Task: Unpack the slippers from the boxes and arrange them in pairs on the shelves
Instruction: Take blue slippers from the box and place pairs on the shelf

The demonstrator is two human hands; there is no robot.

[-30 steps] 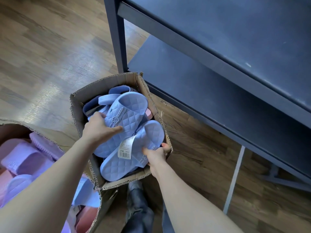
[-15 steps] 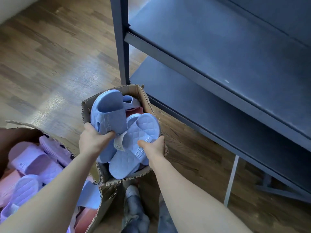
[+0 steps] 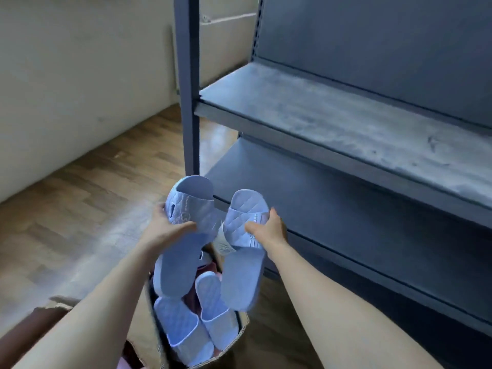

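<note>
**Desk:** What do we have, starting at nine o'clock?

**Caption:** The left hand (image 3: 166, 229), fingers curled round the strap of a pale blue slipper (image 3: 177, 265) with its toe pointing to twelve. A second ago that slipper lay in the cardboard box (image 3: 149, 315). Now it hangs clear above the box.

**Desk:** And at the centre?

**Caption:** A white tag (image 3: 223, 245) dangles between the two slippers. Just past it is the second slipper (image 3: 243, 272), gripped at its strap by the right hand (image 3: 269, 230), thumb on top. Both came up out of the box together.

**Desk:** So we call the lift done?

**Caption:** We do. We judge this pair unpacked, but it is not yet placed. At six o'clock more blue slippers (image 3: 186, 331) remain in the box, so there is plenty of unpacking left.

**Desk:** Where does the pair go?

**Caption:** From one to four o'clock stand the grey shelves. The lower shelf (image 3: 346, 222) lies just beyond the toes, and the upper shelf (image 3: 346, 123) is above it. Our view has swung up from the box toward them, which we read as the carry beginning.
</note>
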